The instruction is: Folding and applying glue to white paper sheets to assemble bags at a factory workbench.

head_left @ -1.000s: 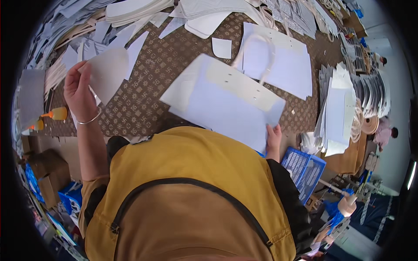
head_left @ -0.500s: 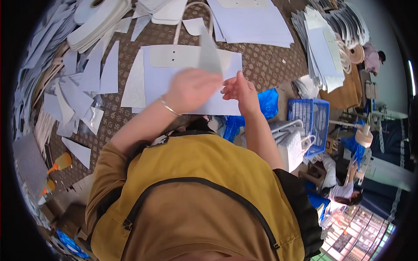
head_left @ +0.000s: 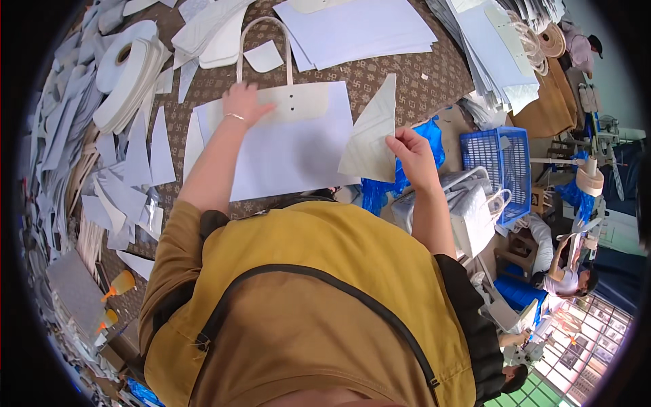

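Note:
A white bag panel (head_left: 285, 152) lies on the patterned table, with an off-white reinforcing strip (head_left: 308, 108) across its far edge and two small dark holes in that strip. My left hand (head_left: 241, 107) rests on the strip's left part, fingers spread, by the foot of a white looped handle (head_left: 287, 51). Pinched at its right edge by my right hand (head_left: 415, 157), a pale, roughly triangular sheet piece (head_left: 373, 136) stands just off the panel's right side. A small off-white piece (head_left: 264, 57) with a rounded corner lies inside the handle loop.
More white panels (head_left: 359, 30) are stacked at the far side. Offcuts (head_left: 122, 180), rolls of strip (head_left: 125, 74) and yellow glue bottles (head_left: 122, 283) crowd the left. On the right stand a blue plastic basket (head_left: 498, 173) and finished-looking white bags (head_left: 468, 217). Other people sit further right.
My left hand has moved left and away, onto the strip. The triangular piece, blurred over the panel before, is now at its right, in my right hand. The panel has shifted and turned slightly.

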`<state>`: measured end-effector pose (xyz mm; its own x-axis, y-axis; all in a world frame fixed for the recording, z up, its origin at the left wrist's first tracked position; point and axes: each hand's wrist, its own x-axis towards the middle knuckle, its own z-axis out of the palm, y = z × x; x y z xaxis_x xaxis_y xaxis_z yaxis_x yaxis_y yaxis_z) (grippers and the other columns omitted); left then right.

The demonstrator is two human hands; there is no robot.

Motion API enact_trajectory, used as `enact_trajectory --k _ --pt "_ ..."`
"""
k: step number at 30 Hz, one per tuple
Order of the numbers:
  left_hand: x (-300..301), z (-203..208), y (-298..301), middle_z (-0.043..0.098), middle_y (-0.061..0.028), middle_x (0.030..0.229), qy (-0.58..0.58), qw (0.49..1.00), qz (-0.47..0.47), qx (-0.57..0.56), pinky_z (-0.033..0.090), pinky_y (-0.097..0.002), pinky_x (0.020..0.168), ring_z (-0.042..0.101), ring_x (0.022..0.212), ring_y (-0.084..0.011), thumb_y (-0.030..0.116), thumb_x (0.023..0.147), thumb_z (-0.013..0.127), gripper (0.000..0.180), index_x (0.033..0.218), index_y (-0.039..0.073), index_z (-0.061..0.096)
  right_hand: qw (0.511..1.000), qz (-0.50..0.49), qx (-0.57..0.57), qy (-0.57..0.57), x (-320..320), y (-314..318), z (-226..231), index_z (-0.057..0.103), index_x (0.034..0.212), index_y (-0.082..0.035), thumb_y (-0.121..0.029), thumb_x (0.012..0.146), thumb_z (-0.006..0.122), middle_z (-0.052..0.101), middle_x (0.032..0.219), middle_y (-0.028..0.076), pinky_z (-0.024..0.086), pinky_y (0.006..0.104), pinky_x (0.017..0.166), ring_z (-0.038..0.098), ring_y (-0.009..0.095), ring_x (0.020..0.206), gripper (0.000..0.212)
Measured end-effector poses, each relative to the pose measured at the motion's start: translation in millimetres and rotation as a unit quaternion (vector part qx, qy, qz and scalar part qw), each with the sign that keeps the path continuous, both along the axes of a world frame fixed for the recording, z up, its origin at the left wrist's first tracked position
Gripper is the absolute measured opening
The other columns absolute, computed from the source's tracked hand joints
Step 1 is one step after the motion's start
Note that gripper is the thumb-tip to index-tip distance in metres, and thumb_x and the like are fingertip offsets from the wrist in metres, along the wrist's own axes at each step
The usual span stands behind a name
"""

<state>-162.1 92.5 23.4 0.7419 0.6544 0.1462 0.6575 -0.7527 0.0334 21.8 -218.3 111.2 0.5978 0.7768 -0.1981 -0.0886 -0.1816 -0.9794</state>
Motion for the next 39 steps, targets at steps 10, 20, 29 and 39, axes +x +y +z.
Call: enact_trajectory --k 10,20,29,39 --pt "-44 42 15 0.056 -0.014 0.081 0.018 0.992 0.092 -0.084 0.045 -0.0391 0.076 0.053 0.084 -0.0304 0.055 0.063 0.073 0.058 0.081 0.004 0.053 0.99 0.133 0.035 0.029 33 30 1 0.059 0.086 -0.004 -0.008 0.088 0.059 0.055 0.08 -0.006 0.036 0.0175 0.065 0.045 0.002 0.074 0.004" --pt "-77 -11 17 0.054 -0.0114 0.076 -0.049 0.989 0.131 -0.037 0.044 -0.0391 0.071 0.051 0.081 -0.0293 0.051 0.063 0.075 0.054 0.077 0.004 0.053 0.963 0.216 -0.138 0.087 24 95 -99 0.061 0.087 -0.002 -0.014 0.085 0.06 0.057 0.071 -0.002 0.042 0.0239 0.058 0.049 0.006 0.065 0.012" --pt "-85 -12 47 0.055 -0.011 0.09 -0.025 0.986 0.105 -0.124 0.044 -0.0388 0.076 0.052 0.087 -0.0295 0.047 0.063 0.076 0.05 0.081 0.005 0.055 0.948 0.222 -0.222 -0.059 36 110 -111 0.064 0.087 0.002 -0.018 0.08 0.062 0.058 0.07 0.003 0.041 0.0277 0.056 0.05 0.01 0.061 0.021" --pt "15 -18 -38 0.043 -0.011 0.134 -0.109 0.982 -0.128 -0.089 0.031 -0.0447 0.1 0.041 0.122 -0.0275 0.037 0.079 0.063 0.052 0.122 0.011 0.05 0.947 0.205 -0.246 -0.034 41 113 -108 0.065 0.087 0.0 -0.019 0.08 0.063 0.057 0.069 0.0 0.04 0.0259 0.056 0.047 0.008 0.062 0.02"
